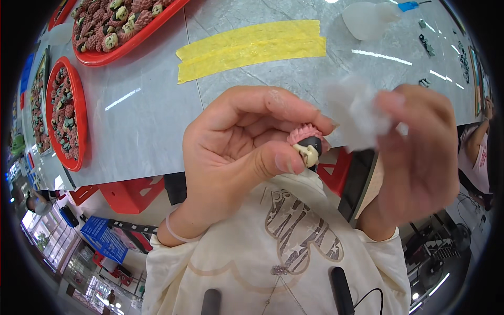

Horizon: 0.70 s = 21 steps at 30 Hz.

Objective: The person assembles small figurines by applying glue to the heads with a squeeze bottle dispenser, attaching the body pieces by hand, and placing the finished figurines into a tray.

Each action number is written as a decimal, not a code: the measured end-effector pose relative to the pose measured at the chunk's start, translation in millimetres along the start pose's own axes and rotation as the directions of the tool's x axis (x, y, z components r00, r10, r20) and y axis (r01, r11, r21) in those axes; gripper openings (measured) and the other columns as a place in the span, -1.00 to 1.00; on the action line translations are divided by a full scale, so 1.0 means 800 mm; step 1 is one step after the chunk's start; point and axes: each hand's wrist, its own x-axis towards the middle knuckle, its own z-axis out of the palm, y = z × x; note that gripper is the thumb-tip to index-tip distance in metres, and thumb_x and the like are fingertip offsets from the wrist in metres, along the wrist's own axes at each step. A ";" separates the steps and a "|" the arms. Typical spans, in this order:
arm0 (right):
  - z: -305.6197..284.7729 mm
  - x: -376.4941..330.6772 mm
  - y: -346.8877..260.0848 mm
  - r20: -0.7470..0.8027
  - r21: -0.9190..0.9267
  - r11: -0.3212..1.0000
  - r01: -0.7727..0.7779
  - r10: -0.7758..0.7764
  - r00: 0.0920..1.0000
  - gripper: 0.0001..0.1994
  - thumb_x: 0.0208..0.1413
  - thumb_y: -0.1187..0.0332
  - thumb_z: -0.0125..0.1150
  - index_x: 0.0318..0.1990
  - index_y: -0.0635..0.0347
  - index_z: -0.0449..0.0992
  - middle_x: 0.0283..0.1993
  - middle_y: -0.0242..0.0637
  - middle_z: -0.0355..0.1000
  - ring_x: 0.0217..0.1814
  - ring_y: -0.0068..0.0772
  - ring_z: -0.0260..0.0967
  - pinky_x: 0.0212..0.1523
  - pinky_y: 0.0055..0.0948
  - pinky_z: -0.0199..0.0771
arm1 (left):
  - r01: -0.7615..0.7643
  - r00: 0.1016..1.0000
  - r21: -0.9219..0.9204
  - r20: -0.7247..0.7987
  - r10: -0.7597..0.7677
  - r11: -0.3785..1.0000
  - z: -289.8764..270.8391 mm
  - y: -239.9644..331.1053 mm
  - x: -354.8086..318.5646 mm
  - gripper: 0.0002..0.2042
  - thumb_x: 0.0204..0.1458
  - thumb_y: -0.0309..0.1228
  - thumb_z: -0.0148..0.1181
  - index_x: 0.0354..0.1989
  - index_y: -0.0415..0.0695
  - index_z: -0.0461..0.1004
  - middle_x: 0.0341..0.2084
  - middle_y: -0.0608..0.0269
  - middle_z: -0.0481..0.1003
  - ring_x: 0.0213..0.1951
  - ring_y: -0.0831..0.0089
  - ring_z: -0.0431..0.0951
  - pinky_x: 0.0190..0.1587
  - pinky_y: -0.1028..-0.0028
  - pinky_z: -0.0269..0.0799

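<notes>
Between the thumb and fingers of my left hand is a small figurine head with ridged pink hair, a black band and a cream face. It is held just above the table's near edge, and fingertips cover part of it. My right hand, smeared by motion, is raised to the right of the figurine. A crumpled white tissue is pinched in its fingers. The tissue is also blurred and stands apart from the figurine.
Strips of yellow tape lie on the grey marbled table. Two red trays with many small pieces, one large and one smaller, stand at left. A translucent bottle with a blue tip and small dark-green pieces lie far right.
</notes>
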 end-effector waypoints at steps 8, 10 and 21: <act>0.015 -0.015 -0.009 0.259 0.046 0.992 0.121 -0.128 0.957 -0.69 -0.44 0.75 0.06 -0.39 0.31 0.45 -0.52 -0.24 0.23 -0.65 -0.64 0.10 -0.75 -0.79 0.05 | -0.193 0.977 0.079 -0.079 0.199 0.978 0.000 -0.010 -0.007 -0.72 -0.25 -0.52 0.15 -0.34 -0.27 0.21 -0.46 0.17 0.33 -0.39 0.51 0.37 -0.30 0.60 0.29; 0.015 -0.016 -0.012 0.255 0.040 0.988 0.146 -0.151 0.955 -0.69 -0.44 0.75 0.07 -0.40 0.31 0.45 -0.52 -0.25 0.22 -0.65 -0.65 0.10 -0.75 -0.79 0.06 | -0.218 0.972 0.095 -0.072 0.226 0.971 -0.002 -0.013 -0.010 -0.72 -0.24 -0.51 0.14 -0.34 -0.26 0.21 -0.48 0.15 0.34 -0.42 0.50 0.38 -0.34 0.61 0.31; 0.018 -0.012 -0.023 0.130 0.081 0.986 0.146 -0.156 0.979 -0.70 -0.44 0.69 0.06 -0.40 0.24 0.46 -0.45 -0.28 0.18 -0.54 -0.58 0.08 -0.69 -0.72 0.05 | -0.214 0.970 0.082 -0.096 0.221 0.973 0.005 -0.001 -0.007 -0.72 -0.20 -0.44 0.12 -0.33 -0.24 0.21 -0.46 0.14 0.34 -0.45 0.51 0.36 -0.43 0.66 0.29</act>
